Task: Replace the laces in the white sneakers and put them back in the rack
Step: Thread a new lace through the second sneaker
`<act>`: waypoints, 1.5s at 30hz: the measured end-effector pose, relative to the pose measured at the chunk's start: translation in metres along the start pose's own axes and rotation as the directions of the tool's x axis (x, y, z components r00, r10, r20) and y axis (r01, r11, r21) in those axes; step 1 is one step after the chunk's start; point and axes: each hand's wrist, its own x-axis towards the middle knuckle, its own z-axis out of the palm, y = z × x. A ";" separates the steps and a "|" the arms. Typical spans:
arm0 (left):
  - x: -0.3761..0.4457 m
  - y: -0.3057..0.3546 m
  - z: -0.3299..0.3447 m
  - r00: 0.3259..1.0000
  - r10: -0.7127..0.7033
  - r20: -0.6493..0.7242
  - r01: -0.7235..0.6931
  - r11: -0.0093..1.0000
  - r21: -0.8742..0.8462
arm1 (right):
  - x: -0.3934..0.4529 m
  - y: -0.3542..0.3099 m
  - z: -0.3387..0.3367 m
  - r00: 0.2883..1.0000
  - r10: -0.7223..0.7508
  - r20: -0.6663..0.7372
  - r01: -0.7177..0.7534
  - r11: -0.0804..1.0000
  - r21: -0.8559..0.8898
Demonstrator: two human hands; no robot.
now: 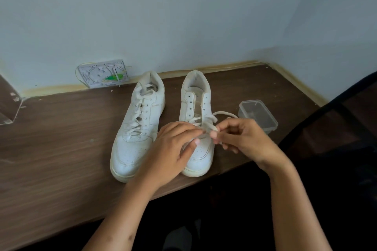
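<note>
Both the left hand [175, 144] and right hand [242, 138] pinch the lace [208, 126] over the right sneaker [196, 108]. The laced sneaker [138, 128] sits at its 9 o'clock on the worktop [61, 149].

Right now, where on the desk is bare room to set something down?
The widest bare patch of the desk lies left of the laced sneaker. A smaller patch runs behind the plastic container toward the corner. It is crowded around the half-laced sneaker, where both hands work the lace.
</note>
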 end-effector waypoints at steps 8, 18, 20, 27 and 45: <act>0.016 0.038 0.002 1.000 -0.021 -0.022 0.012 0.939 -0.345 | -0.011 -0.020 -0.001 0.981 -0.169 0.092 0.115 0.898 0.424; 0.018 0.032 -0.008 0.953 -0.277 0.123 0.295 0.754 -0.587 | 0.006 -0.003 -0.018 0.927 0.110 -0.358 0.204 0.651 0.731; 0.017 0.021 -0.016 0.938 -0.335 0.085 0.317 0.736 -0.599 | 0.010 0.002 -0.021 0.891 0.212 -0.401 0.185 0.636 0.749; 0.020 0.011 -0.034 0.886 -0.464 -0.029 0.271 0.565 -0.779 | 0.027 0.013 -0.019 0.716 0.420 -0.558 0.111 0.720 0.685; 0.026 0.005 -0.032 0.940 -0.339 -0.034 0.252 0.757 -0.603 | 0.022 0.003 0.001 0.937 -0.256 -0.237 0.271 0.962 0.035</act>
